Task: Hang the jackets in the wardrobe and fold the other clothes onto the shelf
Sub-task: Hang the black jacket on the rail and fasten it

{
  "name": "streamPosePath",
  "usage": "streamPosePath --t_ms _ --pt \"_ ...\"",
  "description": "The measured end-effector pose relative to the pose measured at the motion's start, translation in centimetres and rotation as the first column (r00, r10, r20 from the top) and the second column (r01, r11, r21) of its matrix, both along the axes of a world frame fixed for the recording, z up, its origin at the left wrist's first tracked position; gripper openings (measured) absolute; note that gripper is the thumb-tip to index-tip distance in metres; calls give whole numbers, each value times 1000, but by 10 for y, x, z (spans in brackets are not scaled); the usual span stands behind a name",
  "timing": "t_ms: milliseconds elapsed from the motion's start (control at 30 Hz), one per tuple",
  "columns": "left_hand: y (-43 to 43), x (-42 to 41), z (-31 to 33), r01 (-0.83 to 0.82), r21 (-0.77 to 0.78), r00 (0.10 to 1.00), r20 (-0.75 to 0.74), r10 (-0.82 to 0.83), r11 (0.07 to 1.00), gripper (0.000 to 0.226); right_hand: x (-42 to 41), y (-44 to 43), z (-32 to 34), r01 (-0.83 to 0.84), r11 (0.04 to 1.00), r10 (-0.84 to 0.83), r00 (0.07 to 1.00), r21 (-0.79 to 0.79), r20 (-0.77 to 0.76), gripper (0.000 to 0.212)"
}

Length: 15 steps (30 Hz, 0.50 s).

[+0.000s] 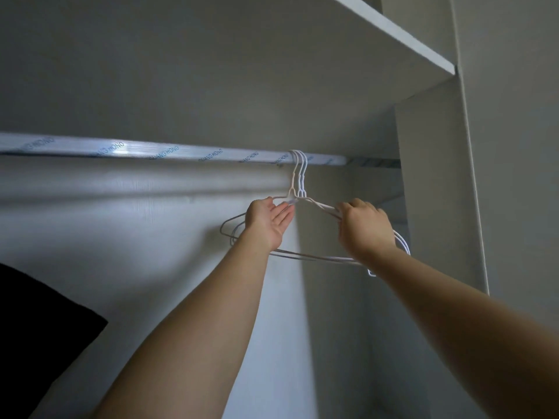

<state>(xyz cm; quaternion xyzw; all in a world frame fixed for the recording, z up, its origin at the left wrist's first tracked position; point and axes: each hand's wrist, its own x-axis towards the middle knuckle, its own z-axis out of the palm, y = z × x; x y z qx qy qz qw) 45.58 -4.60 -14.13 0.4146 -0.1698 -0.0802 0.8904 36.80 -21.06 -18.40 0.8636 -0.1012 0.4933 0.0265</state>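
- Presently the right hand (pixel 363 229) makes the grip: its fingers are curled tight over the sloping shoulder wires of the thin white wire hangers (pixel 298 176), clamped on them from above.
- By contrast, the left hand (pixel 266 222) lies flat and apart, palm to the camera. Its straight fingertips touch the wires just beside the twisted necks, and it holds nothing.
- A few hangers hang bunched together, their hooks over the silvery metal rail (pixel 151 152), which is wrapped in printed film. They sit near its right end.
- Judged step: fetching a hanger, before any jacket is hung. The next move calls for parting one hanger from the bunch and lifting its hook clear of the rail without dragging the others off.
- Within the white-panelled wardrobe (pixel 432 176), the hanging bay shows only those hangers. No jackets are on the rail or anywhere in view.
- Overhead, the flat white shelf (pixel 393 43) is seen from underneath, so what lies on it cannot be told.
- A black shape (pixel 36 322) at the lower left shows too little to tell whether it is clothing.
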Motion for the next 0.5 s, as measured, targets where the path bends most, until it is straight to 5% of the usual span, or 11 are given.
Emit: streamPosePath --t_ms 500 --pt "12 -5 22 168 -220 984 94 -150 961 39 -8 7 16 -299 942 270 946 155 181 28"
